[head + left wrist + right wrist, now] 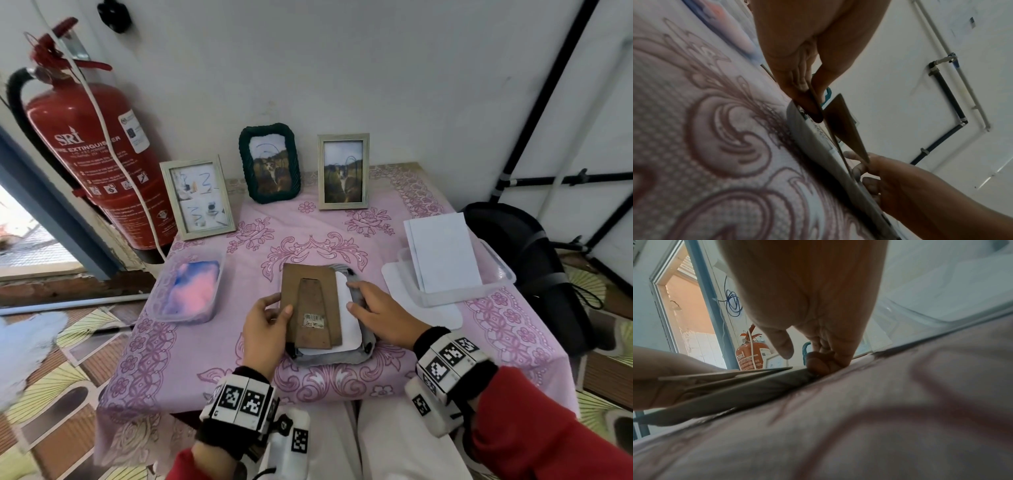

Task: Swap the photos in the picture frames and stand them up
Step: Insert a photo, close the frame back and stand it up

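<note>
Risk lies in the backboard (310, 305), which the left hand (265, 329) pinches by its left edge, thumb on top, above the grey frame (337, 356) lying face down near the table's front edge. It sits shifted left, so the white photo (347, 318) shows beside it. The right hand (380, 315) rests with relaxed fingers on the frame's right rim. If the board goes down crooked, it may crease the photo or miss the recess.
</note>
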Action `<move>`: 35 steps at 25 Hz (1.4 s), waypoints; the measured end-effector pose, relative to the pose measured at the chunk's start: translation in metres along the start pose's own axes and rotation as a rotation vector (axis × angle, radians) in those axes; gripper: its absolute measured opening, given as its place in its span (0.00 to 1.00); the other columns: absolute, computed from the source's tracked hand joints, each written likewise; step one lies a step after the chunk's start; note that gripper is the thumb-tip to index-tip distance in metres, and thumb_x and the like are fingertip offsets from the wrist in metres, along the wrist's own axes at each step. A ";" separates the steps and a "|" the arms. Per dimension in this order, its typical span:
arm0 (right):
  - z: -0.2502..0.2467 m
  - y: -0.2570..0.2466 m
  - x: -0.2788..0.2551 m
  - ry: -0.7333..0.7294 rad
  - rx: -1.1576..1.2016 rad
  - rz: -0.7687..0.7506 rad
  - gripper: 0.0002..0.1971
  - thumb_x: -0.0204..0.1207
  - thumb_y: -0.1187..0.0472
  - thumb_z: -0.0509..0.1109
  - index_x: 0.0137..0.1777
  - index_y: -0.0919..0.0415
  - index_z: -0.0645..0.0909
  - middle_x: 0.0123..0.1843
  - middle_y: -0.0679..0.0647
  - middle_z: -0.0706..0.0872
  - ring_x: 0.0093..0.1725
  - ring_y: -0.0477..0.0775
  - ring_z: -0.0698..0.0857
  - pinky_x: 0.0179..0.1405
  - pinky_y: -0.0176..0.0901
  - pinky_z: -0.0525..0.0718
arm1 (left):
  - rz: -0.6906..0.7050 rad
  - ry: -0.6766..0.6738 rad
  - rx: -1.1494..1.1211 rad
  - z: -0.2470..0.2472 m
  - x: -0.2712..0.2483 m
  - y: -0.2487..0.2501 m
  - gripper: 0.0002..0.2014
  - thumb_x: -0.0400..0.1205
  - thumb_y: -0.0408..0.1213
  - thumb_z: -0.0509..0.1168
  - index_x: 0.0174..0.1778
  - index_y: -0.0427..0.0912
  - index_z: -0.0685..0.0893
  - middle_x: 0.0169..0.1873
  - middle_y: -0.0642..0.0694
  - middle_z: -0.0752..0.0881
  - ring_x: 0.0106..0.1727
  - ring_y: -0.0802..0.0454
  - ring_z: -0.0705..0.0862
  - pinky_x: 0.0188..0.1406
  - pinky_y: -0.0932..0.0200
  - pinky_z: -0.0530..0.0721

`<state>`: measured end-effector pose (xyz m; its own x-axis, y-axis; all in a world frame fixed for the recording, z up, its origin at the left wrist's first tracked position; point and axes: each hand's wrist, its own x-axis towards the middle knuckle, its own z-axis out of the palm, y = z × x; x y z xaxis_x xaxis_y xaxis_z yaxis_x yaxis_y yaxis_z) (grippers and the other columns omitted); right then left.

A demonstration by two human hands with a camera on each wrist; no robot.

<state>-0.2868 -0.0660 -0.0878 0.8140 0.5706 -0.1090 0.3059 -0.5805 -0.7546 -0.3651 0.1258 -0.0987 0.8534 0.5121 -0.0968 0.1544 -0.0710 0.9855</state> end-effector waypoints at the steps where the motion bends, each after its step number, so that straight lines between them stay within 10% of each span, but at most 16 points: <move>1: 0.001 0.001 0.000 0.002 0.002 -0.003 0.26 0.84 0.56 0.59 0.79 0.61 0.59 0.74 0.54 0.71 0.74 0.48 0.68 0.77 0.43 0.64 | 0.007 -0.005 0.013 0.001 0.000 0.001 0.16 0.81 0.30 0.64 0.65 0.35 0.78 0.48 0.30 0.87 0.50 0.37 0.87 0.53 0.40 0.86; 7: 0.004 0.006 0.003 0.028 -0.003 -0.028 0.29 0.82 0.55 0.61 0.80 0.58 0.57 0.43 0.34 0.66 0.50 0.38 0.70 0.56 0.34 0.67 | 0.018 -0.006 0.066 0.012 0.000 -0.002 0.17 0.80 0.30 0.66 0.65 0.33 0.77 0.49 0.30 0.86 0.53 0.36 0.86 0.56 0.39 0.84; 17: 0.004 0.007 0.002 0.019 -0.105 -0.064 0.30 0.80 0.56 0.65 0.79 0.63 0.61 0.52 0.50 0.70 0.54 0.46 0.72 0.54 0.33 0.67 | 0.123 -0.016 0.320 0.012 -0.003 -0.008 0.15 0.77 0.34 0.70 0.58 0.36 0.80 0.37 0.46 0.81 0.39 0.53 0.79 0.37 0.71 0.77; 29: 0.004 0.010 0.002 0.046 -0.060 -0.060 0.30 0.78 0.59 0.68 0.77 0.65 0.62 0.54 0.56 0.74 0.58 0.51 0.75 0.51 0.26 0.66 | 0.282 -0.041 0.481 0.013 -0.011 -0.008 0.16 0.79 0.36 0.68 0.62 0.35 0.79 0.49 0.46 0.75 0.40 0.60 0.76 0.45 0.70 0.74; 35: 0.005 0.010 0.003 0.042 -0.079 -0.051 0.31 0.79 0.59 0.67 0.79 0.64 0.61 0.54 0.50 0.69 0.58 0.44 0.70 0.57 0.29 0.65 | 0.320 0.018 0.726 0.010 -0.010 -0.008 0.22 0.78 0.43 0.69 0.67 0.39 0.79 0.56 0.41 0.71 0.60 0.46 0.70 0.63 0.62 0.65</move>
<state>-0.2840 -0.0675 -0.0986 0.8158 0.5767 -0.0429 0.3842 -0.5960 -0.7051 -0.3696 0.1128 -0.1071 0.9040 0.3856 0.1844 0.1938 -0.7543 0.6272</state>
